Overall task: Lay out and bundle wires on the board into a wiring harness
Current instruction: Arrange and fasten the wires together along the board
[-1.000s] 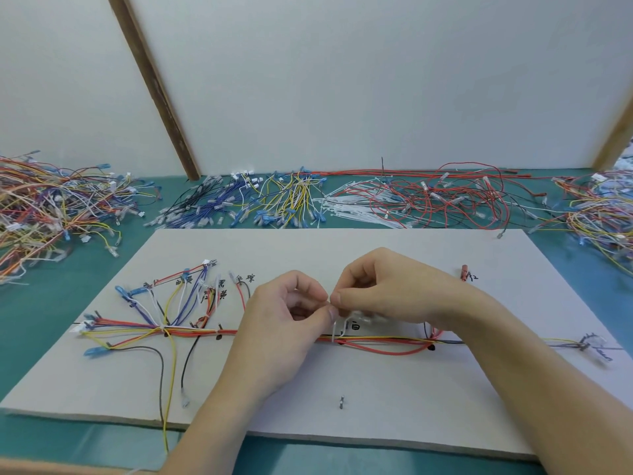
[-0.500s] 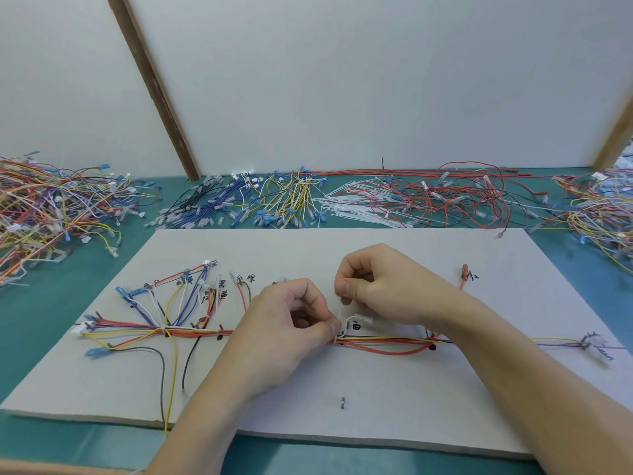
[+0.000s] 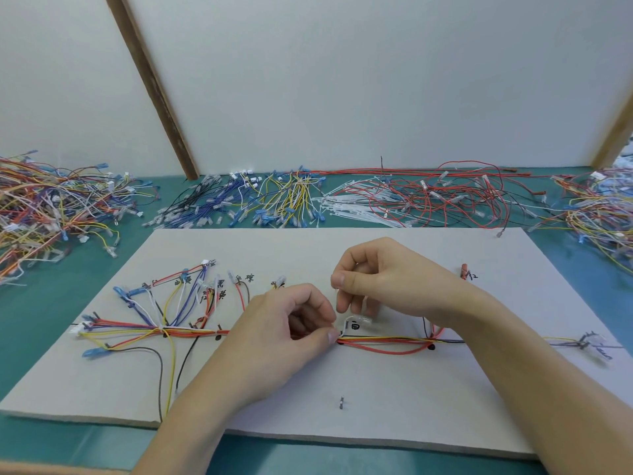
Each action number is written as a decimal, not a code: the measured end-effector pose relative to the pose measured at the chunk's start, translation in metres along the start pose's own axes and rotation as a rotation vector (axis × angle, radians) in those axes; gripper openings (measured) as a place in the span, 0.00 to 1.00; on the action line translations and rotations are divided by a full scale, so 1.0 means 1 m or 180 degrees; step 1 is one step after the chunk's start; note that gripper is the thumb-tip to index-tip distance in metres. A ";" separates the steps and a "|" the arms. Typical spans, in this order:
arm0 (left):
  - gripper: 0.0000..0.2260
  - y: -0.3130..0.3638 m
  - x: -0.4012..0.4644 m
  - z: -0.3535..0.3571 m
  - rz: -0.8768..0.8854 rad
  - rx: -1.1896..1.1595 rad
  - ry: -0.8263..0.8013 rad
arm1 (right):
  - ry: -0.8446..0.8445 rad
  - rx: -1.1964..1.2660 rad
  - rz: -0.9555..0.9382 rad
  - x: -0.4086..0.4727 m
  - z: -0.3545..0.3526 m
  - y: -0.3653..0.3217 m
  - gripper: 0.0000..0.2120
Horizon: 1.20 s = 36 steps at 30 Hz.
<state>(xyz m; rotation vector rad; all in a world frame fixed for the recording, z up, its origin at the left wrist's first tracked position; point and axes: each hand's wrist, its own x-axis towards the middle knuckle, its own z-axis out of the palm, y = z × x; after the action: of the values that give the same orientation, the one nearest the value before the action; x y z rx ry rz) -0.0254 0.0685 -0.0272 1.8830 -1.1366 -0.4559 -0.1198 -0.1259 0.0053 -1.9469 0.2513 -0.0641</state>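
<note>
- Grey rectangular board (image 3: 394, 399) is lying on teal tabletop (image 3: 41, 323); loose wire heaps are lining its far edge below white wall.
- Left hand (image 3: 287, 337) is pinching multicoloured wire bundle (image 3: 383, 342); right hand (image 3: 380, 286) is pinching thin white tie (image 3: 354, 308).

The left hand (image 3: 284, 334) comes in from about 7 o'clock, forearm angled up toward centre, its fingers (image 3: 322, 308) curled inward with the thumb tip pressed forward at 3 o'clock. The right hand (image 3: 387, 282) enters from 4 o'clock, sitting just above and beside the left, fingers curled, thumb and forefinger pinched together and pointing down toward 7 o'clock.
</note>
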 end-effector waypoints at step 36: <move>0.10 0.006 0.003 0.006 -0.0225 -0.0370 0.0083 | 0.0121 -0.0150 -0.0151 0.002 0.003 0.004 0.08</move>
<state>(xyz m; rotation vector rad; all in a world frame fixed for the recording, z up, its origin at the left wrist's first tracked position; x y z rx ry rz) -0.0309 0.0618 -0.0246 1.8268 -1.0075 -0.5242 -0.1177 -0.1251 0.0001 -2.0002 0.2336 -0.1274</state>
